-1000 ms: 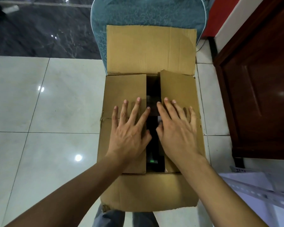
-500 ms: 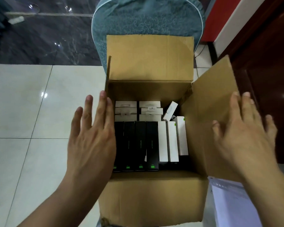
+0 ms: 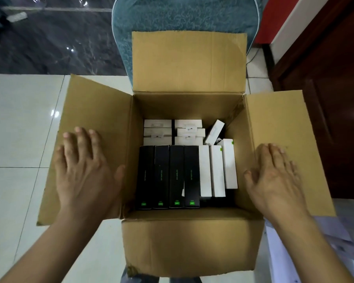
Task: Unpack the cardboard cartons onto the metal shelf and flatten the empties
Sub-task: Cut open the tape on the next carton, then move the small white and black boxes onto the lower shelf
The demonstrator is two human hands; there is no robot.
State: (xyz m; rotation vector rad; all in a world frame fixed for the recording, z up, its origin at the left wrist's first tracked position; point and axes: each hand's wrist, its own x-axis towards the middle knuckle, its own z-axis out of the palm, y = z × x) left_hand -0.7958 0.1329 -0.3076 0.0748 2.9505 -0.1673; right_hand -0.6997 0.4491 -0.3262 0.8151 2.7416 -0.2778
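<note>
View from above of an open carton, centred, just in front of a teal chair on a pale tiled floor. All four flaps are folded outward. The left hand lies flat on the left flap, fingers straight and slightly apart. The right hand lies flat on the right flap, fingers straight and close together. Neither hand grips anything.

Inside, packed tightly on edge, are four black boxes at near left, three long white boxes at near right, and small white boxes stacked along the far side, one tilted loose at far right.

This looks like the opening step, with unpacking not yet begun. Next, a hand likely needs to reach in and pinch one box by its top edge, since they sit snug together. No metal shelf is in view.
</note>
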